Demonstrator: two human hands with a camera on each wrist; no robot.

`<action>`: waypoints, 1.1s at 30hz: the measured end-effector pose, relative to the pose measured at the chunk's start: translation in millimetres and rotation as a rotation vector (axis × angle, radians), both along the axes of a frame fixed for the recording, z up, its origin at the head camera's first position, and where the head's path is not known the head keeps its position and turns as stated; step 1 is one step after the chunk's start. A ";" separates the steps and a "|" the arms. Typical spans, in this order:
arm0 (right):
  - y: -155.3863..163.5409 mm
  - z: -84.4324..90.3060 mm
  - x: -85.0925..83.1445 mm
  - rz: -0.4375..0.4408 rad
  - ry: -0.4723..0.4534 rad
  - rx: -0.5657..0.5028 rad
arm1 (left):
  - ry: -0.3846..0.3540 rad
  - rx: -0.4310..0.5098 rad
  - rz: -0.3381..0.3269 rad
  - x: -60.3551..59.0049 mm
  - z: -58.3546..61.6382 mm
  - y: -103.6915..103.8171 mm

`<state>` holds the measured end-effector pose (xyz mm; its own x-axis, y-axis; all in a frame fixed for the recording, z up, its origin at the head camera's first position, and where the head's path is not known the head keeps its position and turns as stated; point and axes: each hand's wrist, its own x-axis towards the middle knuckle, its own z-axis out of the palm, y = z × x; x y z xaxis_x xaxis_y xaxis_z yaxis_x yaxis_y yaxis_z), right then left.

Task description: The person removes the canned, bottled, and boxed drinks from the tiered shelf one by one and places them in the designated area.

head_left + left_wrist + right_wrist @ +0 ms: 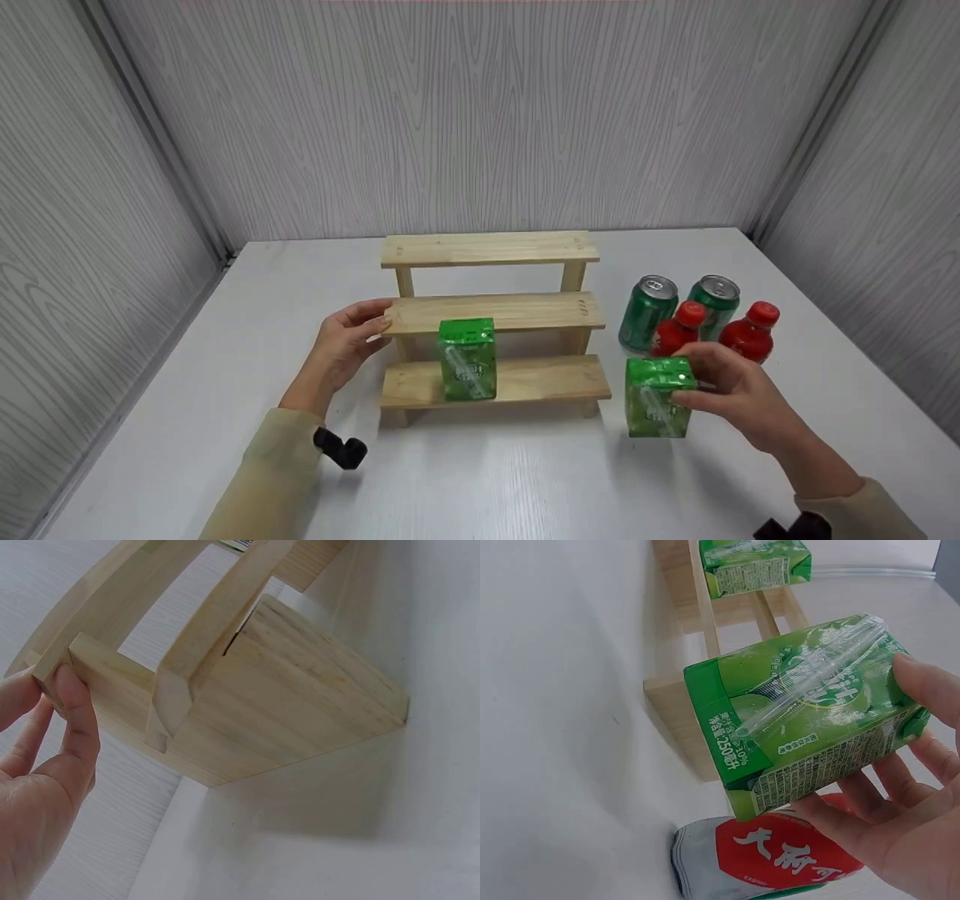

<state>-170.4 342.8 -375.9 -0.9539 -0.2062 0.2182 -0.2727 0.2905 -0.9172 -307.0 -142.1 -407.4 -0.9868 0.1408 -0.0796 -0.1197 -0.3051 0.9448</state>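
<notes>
So the right hand [731, 390] has a green juice carton [657, 396] pinched near its top, thumb on the front face and fingers wrapped round the far side. The carton stands upright, long axis vertical, at or just off the white table [487, 480], hard to tell which. It sits just right of the wooden step shelf [491, 315], near the right end of the bottom step. So the shelf lies to the left of that carton, and the right hand is clearly the nearer one to it.

The left hand [346, 346] is at the opposite end, thumb and fingertips gripping the left edge of the middle step; the left wrist view shows the thumb pressed on the board's end.

A second green carton [467, 358] stands upright on the bottom step, left of centre, so the open stretch of that step is on the side facing the held carton.

Behind the right hand: two green cans [649, 311] and two red-capped bottles [750, 330] clustered together
</notes>
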 end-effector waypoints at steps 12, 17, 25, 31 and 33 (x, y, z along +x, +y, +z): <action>20.3 -16.9 7.6 -0.007 -0.086 0.039 | -0.007 0.009 0.009 0.8 0.1 0.5; 23.3 -19.7 9.9 -0.038 -0.118 0.047 | -0.014 0.007 0.014 0.4 0.4 0.7; 28.8 -20.1 11.6 -0.059 -0.170 0.027 | 0.002 0.028 -0.002 1.6 -0.3 0.0; 38.0 -21.0 12.6 -0.004 -0.163 0.005 | 0.014 0.034 -0.009 1.5 -0.5 -0.4; 41.5 -21.7 12.8 0.022 -0.157 -0.001 | 0.013 0.030 -0.008 1.3 -0.2 -0.2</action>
